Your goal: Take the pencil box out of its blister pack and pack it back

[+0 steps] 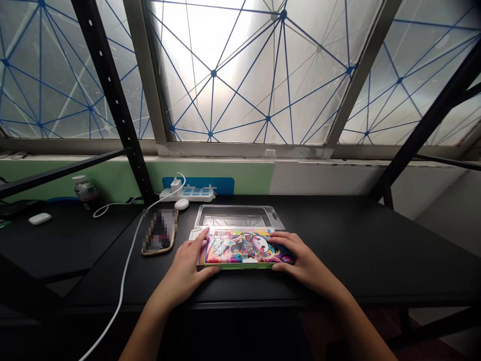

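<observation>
A flat, brightly printed box (pixel 240 249) with a round pink-cheeked cartoon face and a green front edge lies on the black desk. My left hand (pixel 184 261) grips its left end, thumb along the front edge and fingers over the side. At the right end, my right hand (pixel 298 256) holds the box the same way, its fingers resting on the printed top and the thumb at the front. Directly behind the box is an open clear plastic case (pixel 276 218), whose near part is hidden by the box.
To the left lies a phone (pixel 160 231), its screen blurred out. A white cable (pixel 126 278) runs past it from a power strip (pixel 193 194). Small white cases (pixel 182 204) and a bottle (pixel 85 190) stand farther left. Black metal posts (pixel 120 110) rise at both sides.
</observation>
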{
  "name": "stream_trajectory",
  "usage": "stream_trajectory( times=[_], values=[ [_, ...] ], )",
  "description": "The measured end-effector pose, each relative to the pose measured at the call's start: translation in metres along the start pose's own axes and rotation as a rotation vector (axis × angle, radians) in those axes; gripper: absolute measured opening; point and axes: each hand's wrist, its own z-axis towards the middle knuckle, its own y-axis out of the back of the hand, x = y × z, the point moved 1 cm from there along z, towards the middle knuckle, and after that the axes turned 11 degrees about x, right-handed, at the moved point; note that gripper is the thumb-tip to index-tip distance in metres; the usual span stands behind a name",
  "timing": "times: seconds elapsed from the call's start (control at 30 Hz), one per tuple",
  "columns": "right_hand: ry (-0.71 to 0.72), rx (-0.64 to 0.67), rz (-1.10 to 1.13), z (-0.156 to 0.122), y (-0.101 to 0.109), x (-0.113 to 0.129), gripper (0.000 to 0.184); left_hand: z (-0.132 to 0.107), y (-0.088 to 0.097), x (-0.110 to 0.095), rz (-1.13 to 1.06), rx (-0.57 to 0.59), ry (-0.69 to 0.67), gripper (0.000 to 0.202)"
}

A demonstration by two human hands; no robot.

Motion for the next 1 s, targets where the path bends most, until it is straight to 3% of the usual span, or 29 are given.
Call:
stream_trajectory(
  times=[0.2, 0.63, 0.73, 0.9, 1.0],
  values=[
    [0.005, 0.084, 0.034, 0.014, 0.018, -0.009, 0.064, -0.002, 0.001, -0.002, -0.034, 0.022, 0.006, 0.089],
    [-0.057, 0.055, 0.234, 0.025, 0.027, -0.015, 0.053, -0.005, 0.003, -0.003, -0.062, 0.029, -0.003, 0.097],
    [-0.13, 0.019, 0.304, 0.03, 0.028, -0.02, 0.043, -0.006, 0.004, -0.005, -0.077, 0.064, -0.005, 0.099],
    [-0.249, -0.131, 0.259, 0.036, 0.019, -0.031, 0.048, -0.007, 0.004, -0.008, -0.091, 0.06, 0.012, 0.099],
    [-0.236, -0.165, 0.246, 0.037, 0.013, -0.037, 0.048, -0.008, 0.004, -0.01, -0.082, 0.053, 0.013, 0.099]
  ],
)
